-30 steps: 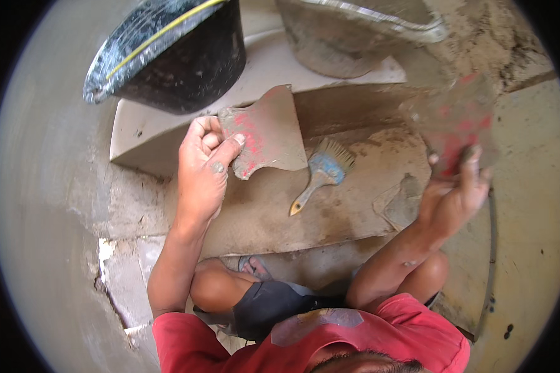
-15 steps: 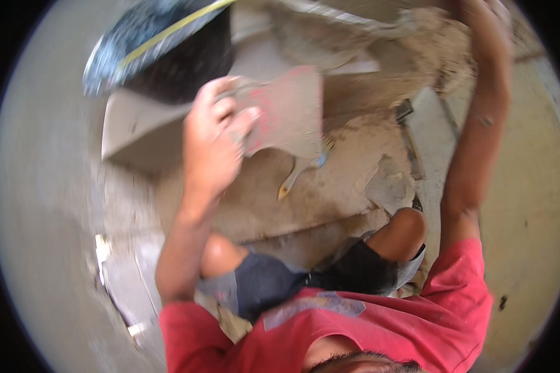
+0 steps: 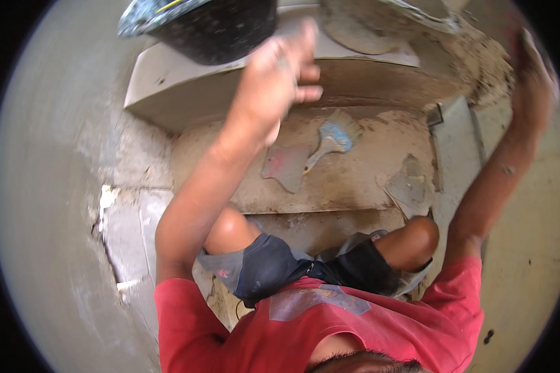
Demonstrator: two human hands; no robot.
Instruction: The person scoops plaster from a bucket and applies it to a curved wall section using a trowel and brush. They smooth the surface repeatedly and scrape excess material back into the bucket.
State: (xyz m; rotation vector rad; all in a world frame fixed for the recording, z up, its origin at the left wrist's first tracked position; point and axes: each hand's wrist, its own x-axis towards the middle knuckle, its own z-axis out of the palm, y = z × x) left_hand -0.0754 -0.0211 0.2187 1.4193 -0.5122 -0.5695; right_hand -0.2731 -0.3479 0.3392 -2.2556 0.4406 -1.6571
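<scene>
My left hand (image 3: 279, 78) is raised over the step, its fingers apart and nothing in them. Below it, a flat greyish scraper plate (image 3: 287, 166) with curved edges and red marks lies on the dusty step (image 3: 348, 180). Right beside the plate rests a wide paintbrush (image 3: 335, 137) with a blue-smeared ferrule and a pale handle. My right hand (image 3: 535, 93) reaches far out to the right, near the wall. It is blurred, with a faint reddish patch by its fingertips, so its grip is unclear.
A black bucket (image 3: 221, 31) with a bluish splattered rim stands on the upper step's pale ledge (image 3: 162, 68). To its right is a round, mortar-coated container (image 3: 361, 28). Crumbly mortar (image 3: 491, 68) covers the far right corner. A grey wall (image 3: 43, 186) curves along the left.
My left hand has let go of the scraper plate, which now lies by the brush, and has moved up and right. My right hand has swung outward to the right and lower.
</scene>
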